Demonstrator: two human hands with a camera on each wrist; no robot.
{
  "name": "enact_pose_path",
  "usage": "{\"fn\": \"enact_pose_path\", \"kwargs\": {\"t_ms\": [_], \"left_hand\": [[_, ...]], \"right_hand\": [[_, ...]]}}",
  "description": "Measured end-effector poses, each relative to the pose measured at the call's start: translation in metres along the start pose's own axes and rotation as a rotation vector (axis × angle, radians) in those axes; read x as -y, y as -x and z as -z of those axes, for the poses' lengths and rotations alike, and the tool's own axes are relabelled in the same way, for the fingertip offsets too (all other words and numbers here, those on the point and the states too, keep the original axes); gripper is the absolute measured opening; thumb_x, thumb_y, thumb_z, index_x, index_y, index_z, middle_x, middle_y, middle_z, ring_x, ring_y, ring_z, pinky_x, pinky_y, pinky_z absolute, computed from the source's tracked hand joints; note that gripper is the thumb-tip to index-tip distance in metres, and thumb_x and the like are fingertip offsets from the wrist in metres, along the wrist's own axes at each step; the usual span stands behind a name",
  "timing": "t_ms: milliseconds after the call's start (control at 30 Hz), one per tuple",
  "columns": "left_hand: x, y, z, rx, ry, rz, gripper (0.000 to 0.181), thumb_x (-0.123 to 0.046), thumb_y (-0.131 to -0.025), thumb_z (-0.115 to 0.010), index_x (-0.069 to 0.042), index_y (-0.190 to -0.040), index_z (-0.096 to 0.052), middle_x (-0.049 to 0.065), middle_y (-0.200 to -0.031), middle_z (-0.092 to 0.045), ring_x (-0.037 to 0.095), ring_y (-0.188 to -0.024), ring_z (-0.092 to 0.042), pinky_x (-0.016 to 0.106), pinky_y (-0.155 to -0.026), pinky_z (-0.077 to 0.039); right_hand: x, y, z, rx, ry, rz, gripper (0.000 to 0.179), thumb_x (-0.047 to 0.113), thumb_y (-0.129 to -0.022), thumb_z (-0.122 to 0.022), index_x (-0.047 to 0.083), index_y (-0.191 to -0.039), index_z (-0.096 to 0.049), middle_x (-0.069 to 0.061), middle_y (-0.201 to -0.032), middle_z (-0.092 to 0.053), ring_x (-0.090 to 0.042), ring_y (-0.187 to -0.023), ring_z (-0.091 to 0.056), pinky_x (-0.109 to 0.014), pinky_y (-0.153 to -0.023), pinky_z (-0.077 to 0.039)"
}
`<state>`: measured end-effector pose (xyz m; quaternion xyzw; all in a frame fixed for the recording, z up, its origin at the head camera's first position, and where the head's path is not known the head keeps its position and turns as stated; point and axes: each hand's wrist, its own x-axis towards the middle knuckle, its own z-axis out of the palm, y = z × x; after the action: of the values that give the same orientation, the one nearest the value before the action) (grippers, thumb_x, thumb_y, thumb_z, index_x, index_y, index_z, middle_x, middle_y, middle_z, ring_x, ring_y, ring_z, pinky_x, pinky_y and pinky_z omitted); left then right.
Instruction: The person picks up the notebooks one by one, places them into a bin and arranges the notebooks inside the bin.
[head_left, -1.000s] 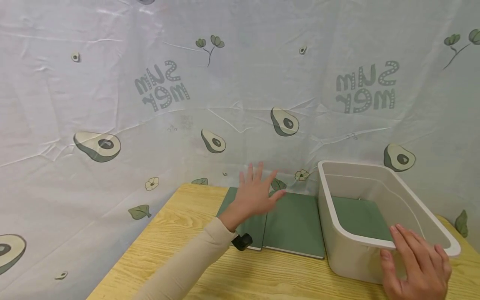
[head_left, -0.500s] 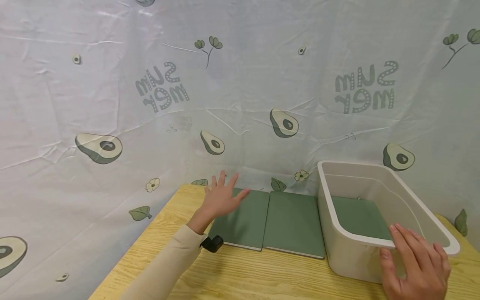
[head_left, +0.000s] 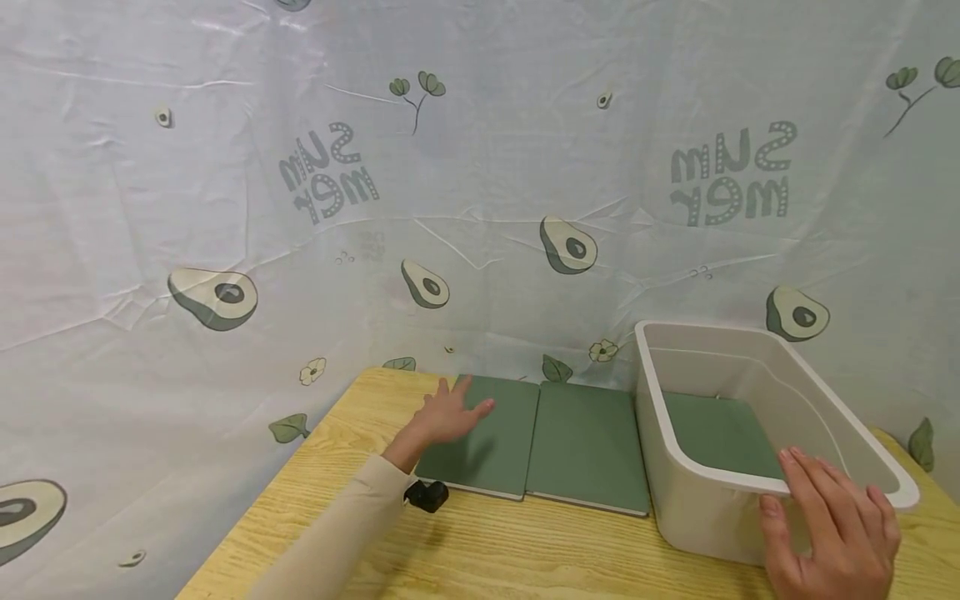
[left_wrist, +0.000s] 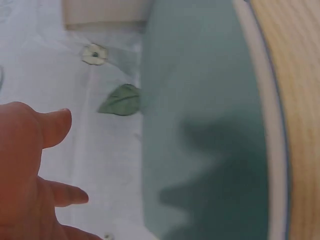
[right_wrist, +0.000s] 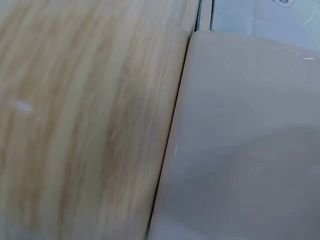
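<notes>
Two green hardcover books with pale page edges lie side by side on the wooden table, the left book (head_left: pixel 498 442) and the right book (head_left: pixel 588 446). My left hand (head_left: pixel 446 414) hovers over the left book's left part with fingers spread and nothing in them. In the left wrist view, its shadow falls on the green cover (left_wrist: pixel 200 100). My right hand (head_left: pixel 836 529) rests on the near rim of a light plastic tub (head_left: pixel 720 521), its fingers fairly straight. Inside the tub lies another flat green item (head_left: pixel 716 433), partly hidden by the wall.
The yellowish wooden table (head_left: pixel 465 558) extends in front of the books, with its left edge running diagonally. A pale curtain (head_left: pixel 480 167) printed with avocados hangs behind it. The tub's left wall stands close to the right book.
My left hand has moved left from between the two books to the left book, then lowered toward it. My right hand stays on the tub's rim.
</notes>
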<state>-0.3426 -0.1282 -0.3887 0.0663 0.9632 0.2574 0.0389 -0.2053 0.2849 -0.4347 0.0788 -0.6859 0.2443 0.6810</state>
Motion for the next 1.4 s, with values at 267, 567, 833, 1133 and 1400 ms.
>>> {"fn": "enact_pose_path", "kwargs": {"t_ms": [267, 567, 833, 1133, 1400], "left_hand": [[0.014, -0.006, -0.020, 0.073, -0.024, 0.065, 0.081, -0.056, -0.108, -0.051, -0.010, -0.170, -0.026, 0.040, -0.169, -0.018, 0.071, -0.150, -0.023, 0.080, -0.117, -0.030], [0.021, -0.009, -0.029, 0.099, 0.039, 0.088, 0.081, -0.054, -0.108, -0.054, -0.004, -0.167, -0.031, 0.040, -0.169, -0.022, 0.062, -0.155, -0.024, 0.073, -0.121, -0.032], [0.026, -0.014, -0.021, 0.048, 0.350, 0.135, 0.083, -0.054, -0.106, -0.056, -0.002, -0.166, -0.032, 0.028, -0.168, -0.036, 0.051, -0.155, -0.035, 0.067, -0.121, -0.036], [0.042, -0.018, -0.006, -0.088, 0.929, 0.353, 0.082, -0.048, -0.105, -0.060, -0.005, -0.168, -0.028, 0.031, -0.155, -0.046, 0.042, -0.109, -0.058, 0.052, -0.097, -0.048], [0.054, -0.008, 0.004, -0.061, 1.168, 0.427, 0.079, -0.045, -0.107, -0.056, -0.006, -0.168, -0.026, 0.037, -0.168, -0.025, 0.047, -0.153, -0.037, 0.058, -0.126, -0.034]], "right_hand": [[0.013, -0.007, 0.002, 0.014, 0.010, -0.008, 0.052, 0.045, -0.102, -0.061, 0.000, -0.118, -0.080, -0.022, -0.121, -0.077, -0.022, -0.133, -0.067, -0.044, -0.125, -0.033], [0.014, -0.007, 0.002, 0.018, 0.018, -0.011, 0.051, 0.045, -0.101, -0.062, 0.000, -0.118, -0.080, -0.024, -0.119, -0.077, -0.022, -0.133, -0.067, -0.044, -0.125, -0.033], [0.012, -0.006, 0.005, 0.072, 0.035, -0.027, 0.053, 0.047, -0.102, -0.061, 0.001, -0.122, -0.079, -0.022, -0.124, -0.076, -0.016, -0.138, -0.063, -0.044, -0.127, -0.030], [0.015, -0.007, 0.003, 0.021, 0.022, -0.007, 0.052, 0.047, -0.102, -0.061, 0.000, -0.118, -0.080, -0.024, -0.118, -0.077, -0.020, -0.133, -0.067, -0.044, -0.125, -0.032], [0.014, -0.006, 0.001, -0.011, 0.007, 0.004, 0.052, 0.046, -0.102, -0.062, 0.001, -0.116, -0.081, -0.022, -0.118, -0.078, -0.020, -0.131, -0.068, -0.044, -0.124, -0.033]]}}
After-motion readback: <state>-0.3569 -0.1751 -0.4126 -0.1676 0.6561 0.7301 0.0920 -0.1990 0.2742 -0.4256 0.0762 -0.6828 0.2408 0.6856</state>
